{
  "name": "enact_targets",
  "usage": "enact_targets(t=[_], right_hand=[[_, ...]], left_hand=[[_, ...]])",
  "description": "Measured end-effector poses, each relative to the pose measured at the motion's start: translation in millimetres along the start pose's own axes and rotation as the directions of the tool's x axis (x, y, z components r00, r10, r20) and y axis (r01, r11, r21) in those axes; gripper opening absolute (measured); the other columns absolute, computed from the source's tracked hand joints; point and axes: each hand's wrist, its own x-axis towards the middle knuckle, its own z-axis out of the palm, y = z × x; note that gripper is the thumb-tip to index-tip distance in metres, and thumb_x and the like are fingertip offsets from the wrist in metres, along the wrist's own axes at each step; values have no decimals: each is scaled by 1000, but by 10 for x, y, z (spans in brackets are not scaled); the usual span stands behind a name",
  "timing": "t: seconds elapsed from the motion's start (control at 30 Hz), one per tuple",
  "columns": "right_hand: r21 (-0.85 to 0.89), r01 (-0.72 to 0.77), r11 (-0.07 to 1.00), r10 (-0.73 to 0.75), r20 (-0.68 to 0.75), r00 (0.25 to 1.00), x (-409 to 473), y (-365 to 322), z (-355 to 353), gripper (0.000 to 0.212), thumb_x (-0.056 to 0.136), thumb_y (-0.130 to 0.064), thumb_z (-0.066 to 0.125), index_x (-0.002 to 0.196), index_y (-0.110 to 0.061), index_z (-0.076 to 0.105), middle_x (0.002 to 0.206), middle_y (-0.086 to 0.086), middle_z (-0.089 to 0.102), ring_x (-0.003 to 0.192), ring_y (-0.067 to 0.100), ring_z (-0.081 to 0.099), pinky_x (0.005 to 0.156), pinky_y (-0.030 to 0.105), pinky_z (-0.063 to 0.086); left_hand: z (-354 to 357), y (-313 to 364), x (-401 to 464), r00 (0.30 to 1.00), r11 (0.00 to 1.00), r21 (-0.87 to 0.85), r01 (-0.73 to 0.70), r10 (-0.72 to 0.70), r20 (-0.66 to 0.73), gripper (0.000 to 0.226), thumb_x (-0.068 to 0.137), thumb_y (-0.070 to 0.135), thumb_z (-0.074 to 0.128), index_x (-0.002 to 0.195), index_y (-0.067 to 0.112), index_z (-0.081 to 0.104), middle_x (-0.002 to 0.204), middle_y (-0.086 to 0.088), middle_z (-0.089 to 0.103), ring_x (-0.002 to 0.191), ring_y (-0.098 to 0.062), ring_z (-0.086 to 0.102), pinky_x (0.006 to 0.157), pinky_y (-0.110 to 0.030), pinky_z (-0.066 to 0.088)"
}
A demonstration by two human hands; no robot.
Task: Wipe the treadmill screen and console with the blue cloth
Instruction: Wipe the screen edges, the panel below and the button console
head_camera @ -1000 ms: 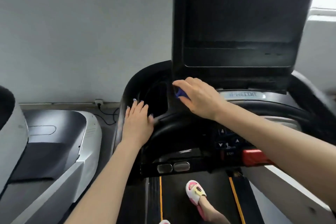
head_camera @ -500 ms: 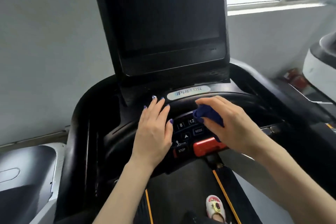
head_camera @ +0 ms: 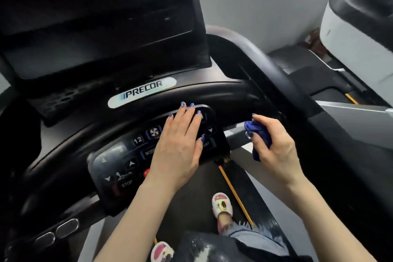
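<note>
The treadmill's dark screen (head_camera: 95, 17) stands tilted at the upper left, above the black console (head_camera: 70, 117) with its PRECOR badge. A button panel (head_camera: 119, 161) sits on the curved front bar. My left hand (head_camera: 180, 147) lies flat with straight fingers on the right half of that panel. My right hand (head_camera: 274, 147) grips the bunched blue cloth (head_camera: 258, 134), held just right of the panel and off it, near the right handrail (head_camera: 251, 49).
A second machine in white and black (head_camera: 357, 23) stands at the right. The treadmill belt (head_camera: 191, 198) with its orange line runs below, and my slippered feet stand on it. A grey wall is behind.
The view has swung left to right across the console. My left hand slid from the left handrail onto the button panel. My right hand carried the cloth from the screen's base to the panel's right side.
</note>
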Motion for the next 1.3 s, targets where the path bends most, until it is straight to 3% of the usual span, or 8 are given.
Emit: enact_targets(t=[0.13,0.27,0.4,0.57,0.77,0.93,1.17,1.3], right_hand=[[-8,108,994,-108,-28,994,136,293,349,35,90,-12,60,125,-4,59,121,6,60,114,20,56,102,36,45],[-93,111,989,-117,-67,991,106,544,748,34,95,-20,55,125,-6,62,130,12,58,120,26,54,104,42,42],[-247,334,910,-329,61,942,23,890,766,28,94,-18,53,119,-14,65,134,13,57,123,28,53,109,44,32],[-238,-15,971,-18,-137,990,276,851,788,29,96,-23,46,110,-13,69,123,6,64,119,22,57,116,50,24],[-174,247,953,-233,96,968,45,1055,551,32,101,-23,45,123,-8,63,132,12,56,125,28,51,114,47,30],[-253,-45,966,34,-51,998,353,877,715,37,99,-26,39,119,-10,66,127,8,62,123,25,54,116,48,27],[-169,211,963,-192,125,973,-25,1125,466,32,102,-26,42,130,-13,52,137,11,51,130,26,45,118,39,24],[-183,-56,982,57,0,998,407,1067,508,37,99,-24,37,124,-8,60,130,12,58,128,26,48,120,46,19]], left_hand=[[142,30,200,999,997,79,11,-14,46,60,98,33,34,148,2,40,159,-15,33,151,-29,23,122,-44,16],[246,-2,306,995,987,158,32,-47,90,62,99,37,32,149,1,39,159,-17,32,150,-31,22,121,-49,19],[294,-50,321,991,982,188,27,-51,124,63,100,39,30,151,2,35,160,-15,30,151,-29,21,121,-50,18],[288,-48,330,993,985,167,33,-51,104,63,99,39,32,150,1,37,157,-16,35,149,-29,26,122,-49,18],[350,57,356,991,978,196,69,-90,101,66,98,42,35,148,0,39,156,-21,35,149,-34,26,121,-55,16],[365,78,450,989,975,224,2,-35,141,66,97,42,31,150,4,37,159,-17,32,151,-30,22,121,-56,12],[405,89,445,988,965,264,-8,-33,151,66,95,43,34,151,6,38,157,-19,34,149,-34,25,119,-62,17],[398,62,437,988,963,267,-22,-20,154,66,96,42,33,151,7,37,157,-18,34,149,-34,25,118,-61,18]])
